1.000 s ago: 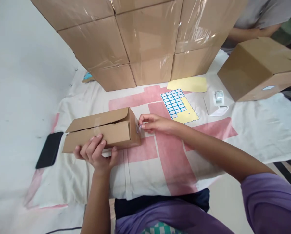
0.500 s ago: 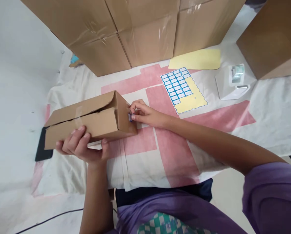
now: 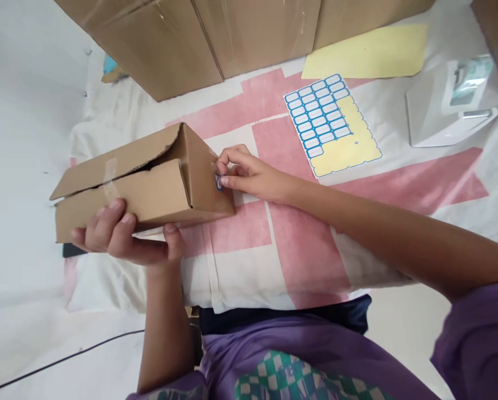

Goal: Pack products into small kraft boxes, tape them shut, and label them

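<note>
A brown cardboard box lies tilted over the cloth, its top flaps joined by a strip of clear tape. My left hand is closed on its near side, fingers on the flap and thumb underneath. At the box's right end, my right hand pinches a small blue-edged sticker label against the cardboard; part of the label is hidden by the fingers. To the right lies a sheet of blue-framed labels, with several peeled off its yellow backing.
Large taped cartons stand along the back. A yellow sheet lies before them, and a white tape dispenser is at the right. A dark flat object shows under the box's left end. The table has a white and pink cloth.
The view has shifted closer and down toward the table. The box has moved slightly left with my left hand. My right fingers stay at the label on the box's end.
</note>
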`<state>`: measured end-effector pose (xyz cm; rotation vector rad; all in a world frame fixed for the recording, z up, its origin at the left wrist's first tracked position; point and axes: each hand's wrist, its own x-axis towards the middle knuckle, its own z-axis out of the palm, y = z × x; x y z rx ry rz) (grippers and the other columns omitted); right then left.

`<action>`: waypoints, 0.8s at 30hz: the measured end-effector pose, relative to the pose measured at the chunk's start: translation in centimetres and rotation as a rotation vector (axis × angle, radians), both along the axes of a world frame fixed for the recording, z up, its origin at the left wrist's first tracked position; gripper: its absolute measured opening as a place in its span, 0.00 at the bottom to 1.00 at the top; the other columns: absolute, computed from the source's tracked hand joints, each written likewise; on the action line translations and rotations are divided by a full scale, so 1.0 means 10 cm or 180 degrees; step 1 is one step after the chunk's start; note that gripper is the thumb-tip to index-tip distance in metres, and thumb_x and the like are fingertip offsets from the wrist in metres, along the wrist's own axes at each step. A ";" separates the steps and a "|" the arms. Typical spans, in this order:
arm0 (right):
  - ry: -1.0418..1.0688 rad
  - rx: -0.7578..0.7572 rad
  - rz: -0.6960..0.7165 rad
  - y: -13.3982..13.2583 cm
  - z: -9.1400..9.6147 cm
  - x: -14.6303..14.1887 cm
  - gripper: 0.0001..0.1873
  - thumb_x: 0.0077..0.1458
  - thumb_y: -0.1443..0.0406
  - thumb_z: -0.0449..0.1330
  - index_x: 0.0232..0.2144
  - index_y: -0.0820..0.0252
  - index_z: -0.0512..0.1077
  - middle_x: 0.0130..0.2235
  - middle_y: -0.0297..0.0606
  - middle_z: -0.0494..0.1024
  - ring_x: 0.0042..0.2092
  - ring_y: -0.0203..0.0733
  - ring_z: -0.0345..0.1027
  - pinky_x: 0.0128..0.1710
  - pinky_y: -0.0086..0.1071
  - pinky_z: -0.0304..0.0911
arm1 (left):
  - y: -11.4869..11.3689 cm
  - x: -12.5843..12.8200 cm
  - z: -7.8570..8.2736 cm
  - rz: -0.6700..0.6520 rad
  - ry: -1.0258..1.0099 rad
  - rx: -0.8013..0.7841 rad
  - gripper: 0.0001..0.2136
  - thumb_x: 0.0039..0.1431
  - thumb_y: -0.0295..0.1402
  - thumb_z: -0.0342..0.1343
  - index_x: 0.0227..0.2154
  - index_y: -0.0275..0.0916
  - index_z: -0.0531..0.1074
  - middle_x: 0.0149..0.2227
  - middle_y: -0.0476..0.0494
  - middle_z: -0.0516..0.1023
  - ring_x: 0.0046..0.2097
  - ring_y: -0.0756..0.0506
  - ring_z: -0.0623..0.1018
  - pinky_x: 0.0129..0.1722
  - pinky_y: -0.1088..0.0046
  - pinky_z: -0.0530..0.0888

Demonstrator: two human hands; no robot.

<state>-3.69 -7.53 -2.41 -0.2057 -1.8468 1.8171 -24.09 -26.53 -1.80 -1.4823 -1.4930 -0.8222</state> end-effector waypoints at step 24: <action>0.0085 0.0036 0.0081 0.02 0.00 0.01 0.08 0.61 0.64 0.62 0.35 0.55 0.64 0.45 0.38 0.62 0.50 0.43 0.58 0.50 0.38 0.67 | -0.04 -0.05 -0.06 0.0289 -0.0177 -0.0053 0.24 0.56 0.53 0.49 0.50 0.45 0.57 0.52 0.36 0.70 0.56 0.35 0.68 0.66 0.35 0.49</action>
